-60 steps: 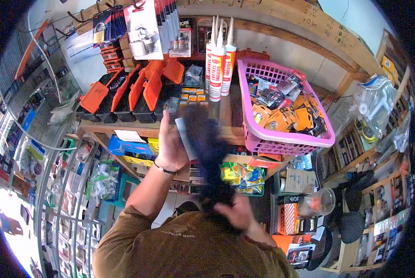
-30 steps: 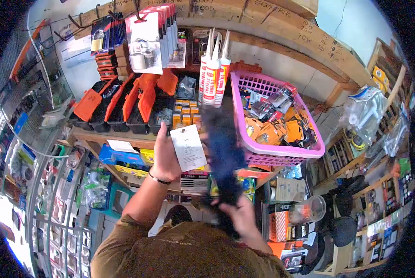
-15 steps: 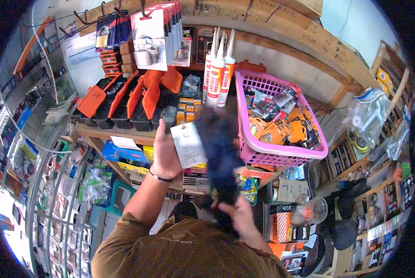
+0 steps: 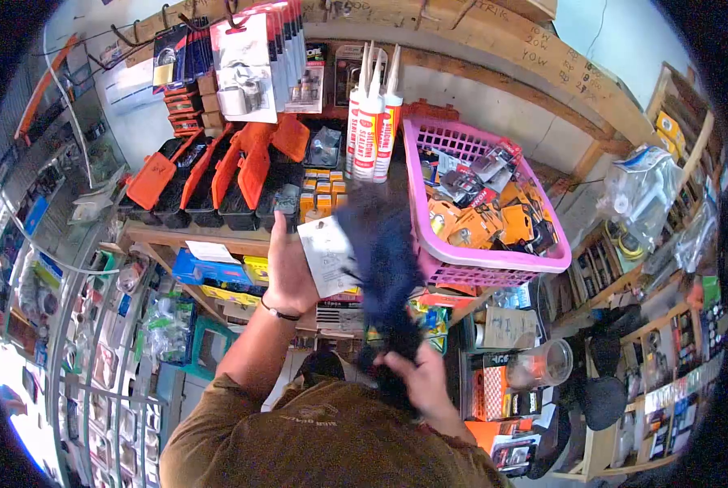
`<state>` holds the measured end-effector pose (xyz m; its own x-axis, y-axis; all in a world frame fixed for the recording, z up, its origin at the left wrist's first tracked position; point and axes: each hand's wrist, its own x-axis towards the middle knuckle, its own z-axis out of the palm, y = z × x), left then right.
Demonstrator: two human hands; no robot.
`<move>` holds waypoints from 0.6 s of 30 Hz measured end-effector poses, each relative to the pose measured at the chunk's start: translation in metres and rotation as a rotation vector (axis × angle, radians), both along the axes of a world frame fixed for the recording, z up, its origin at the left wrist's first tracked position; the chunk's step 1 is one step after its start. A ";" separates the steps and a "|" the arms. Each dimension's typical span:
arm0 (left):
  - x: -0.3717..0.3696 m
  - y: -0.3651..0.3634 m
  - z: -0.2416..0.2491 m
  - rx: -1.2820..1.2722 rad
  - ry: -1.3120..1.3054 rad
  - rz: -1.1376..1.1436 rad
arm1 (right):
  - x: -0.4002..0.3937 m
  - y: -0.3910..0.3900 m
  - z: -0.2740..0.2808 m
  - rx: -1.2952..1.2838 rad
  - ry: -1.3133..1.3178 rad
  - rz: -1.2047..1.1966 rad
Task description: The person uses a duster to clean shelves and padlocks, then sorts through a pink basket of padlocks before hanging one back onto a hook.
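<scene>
My left hand (image 4: 289, 275) is closed on a white card pack (image 4: 325, 254), thumb pointing up and fingers hidden behind it. Printed text and a small hole show on the card's face. From the lower right, my right hand (image 4: 419, 376) grips the lower end of a dark blue duster (image 4: 384, 260), blurred by motion. Ragged strands of the duster overlap the card's right edge. Just beyond the card sit small yellow-and-white boxes (image 4: 323, 189) on the wooden shelf.
Sealant tubes (image 4: 366, 134) stand upright behind the duster. A pink basket (image 4: 494, 254) of packaged parts is at the right. Black bins with orange lids (image 4: 238, 167) line the left of the shelf, under hanging blister packs (image 4: 246, 69). A wire rack (image 4: 116, 350) stands at far left.
The view has shifted slightly, so the shelf goods sit a little further left and higher. The duster's strands now lap over the card's right edge. Both hands keep their holds.
</scene>
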<state>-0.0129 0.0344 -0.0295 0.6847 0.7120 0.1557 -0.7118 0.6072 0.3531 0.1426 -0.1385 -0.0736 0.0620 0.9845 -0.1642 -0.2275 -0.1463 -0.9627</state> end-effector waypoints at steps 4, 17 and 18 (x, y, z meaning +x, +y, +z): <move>0.001 0.005 -0.004 0.214 -0.127 -0.126 | -0.009 0.002 -0.006 0.616 -0.942 0.170; 0.008 0.007 -0.001 0.111 -0.001 -0.043 | -0.007 0.004 -0.011 0.400 -0.631 0.167; 0.011 0.011 0.001 0.256 -0.065 -0.145 | -0.014 0.004 -0.016 0.505 -0.725 0.165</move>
